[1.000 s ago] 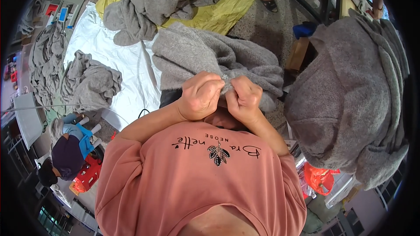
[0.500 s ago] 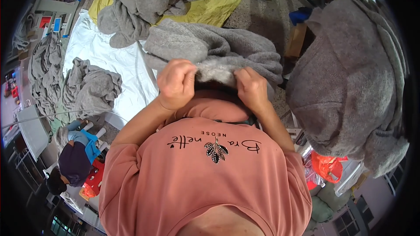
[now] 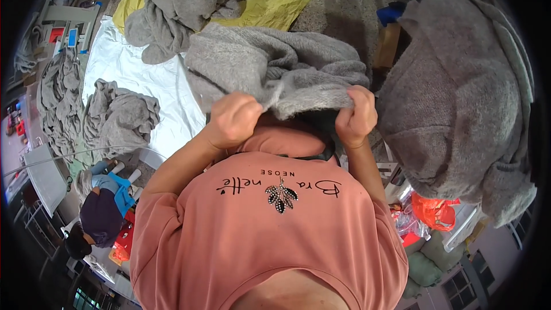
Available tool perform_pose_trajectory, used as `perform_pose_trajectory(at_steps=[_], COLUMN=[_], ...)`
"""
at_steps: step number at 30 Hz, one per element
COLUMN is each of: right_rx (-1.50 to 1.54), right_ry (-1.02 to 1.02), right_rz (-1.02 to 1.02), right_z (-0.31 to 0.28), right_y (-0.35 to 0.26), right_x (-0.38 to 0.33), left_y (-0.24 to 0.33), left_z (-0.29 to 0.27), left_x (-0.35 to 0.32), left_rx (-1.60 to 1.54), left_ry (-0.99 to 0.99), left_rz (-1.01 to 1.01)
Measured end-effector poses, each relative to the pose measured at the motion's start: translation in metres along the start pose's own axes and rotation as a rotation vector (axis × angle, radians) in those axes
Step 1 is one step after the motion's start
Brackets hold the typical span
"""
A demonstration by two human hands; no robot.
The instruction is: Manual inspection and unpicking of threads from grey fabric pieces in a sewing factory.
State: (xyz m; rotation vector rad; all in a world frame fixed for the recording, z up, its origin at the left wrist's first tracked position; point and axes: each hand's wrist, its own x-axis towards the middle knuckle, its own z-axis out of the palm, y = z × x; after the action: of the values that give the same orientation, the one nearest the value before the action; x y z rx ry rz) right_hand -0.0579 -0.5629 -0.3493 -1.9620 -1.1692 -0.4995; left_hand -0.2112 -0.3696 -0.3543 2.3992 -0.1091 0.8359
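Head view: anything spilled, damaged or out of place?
Nothing clearly stands out; I see no spill or obvious damage. The grey knit piece is bunched, its edge pulled between the left hand and right hand. A crumpled grey heap lies loosely over part of the white sheet, untidy at most.

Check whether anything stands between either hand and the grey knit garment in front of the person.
Nothing visible does: the left hand and right hand both grip the near edge of the grey knit garment directly, though some fingertips are hidden.
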Motion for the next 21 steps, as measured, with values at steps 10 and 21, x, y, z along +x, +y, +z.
perform_pose_trajectory(at_steps=[10,21], right_rx=[0.659,0.458], right_ry=[-1.281,-0.254], right_rz=[0.592,0.927], right_z=[-0.021,0.027], right_y=[0.023,0.035], right_x=[-0.028,-0.030], left_y=[-0.046,-0.029], left_z=[0.009,0.030], left_x=[0.008,0.003], left_rx=[-0.070,-0.168], left_ry=[-0.546,-0.874], left_rz=[-0.603,-0.684])
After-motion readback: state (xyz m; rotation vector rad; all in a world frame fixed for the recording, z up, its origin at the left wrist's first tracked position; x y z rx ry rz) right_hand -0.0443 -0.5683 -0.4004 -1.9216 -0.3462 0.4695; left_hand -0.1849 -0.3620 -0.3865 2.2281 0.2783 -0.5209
